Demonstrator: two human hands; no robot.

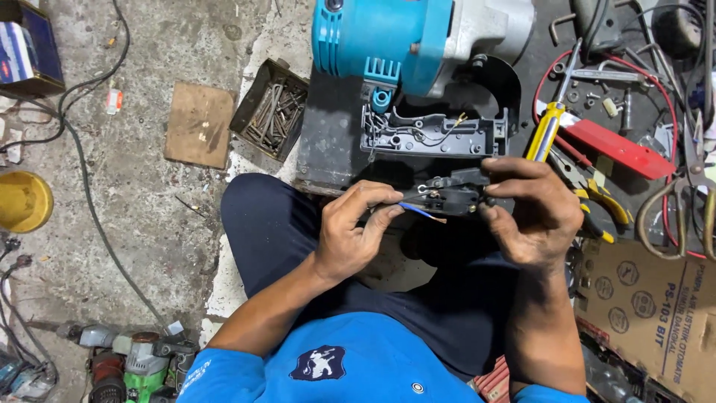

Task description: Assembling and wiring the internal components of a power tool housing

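My right hand (533, 213) grips a small black switch part (453, 192) with wires coming out of it. My left hand (350, 235) pinches those wires (419, 212), one of them blue, at the part's left end. Both hands hover over my lap, just in front of a blue and grey power tool (403, 37) lying on a black base (328, 142). The tool's handle shell (432, 134) is open, showing its inner ribs and thin wires.
A yellow-handled screwdriver (548, 127), red-handled pliers (611, 145) and scissors (682, 201) lie to the right. A metal box of bolts (272, 112) and a wooden board (199, 123) sit on the concrete floor at left. A cardboard box (656, 313) is at lower right; other tools (127, 358) are at lower left.
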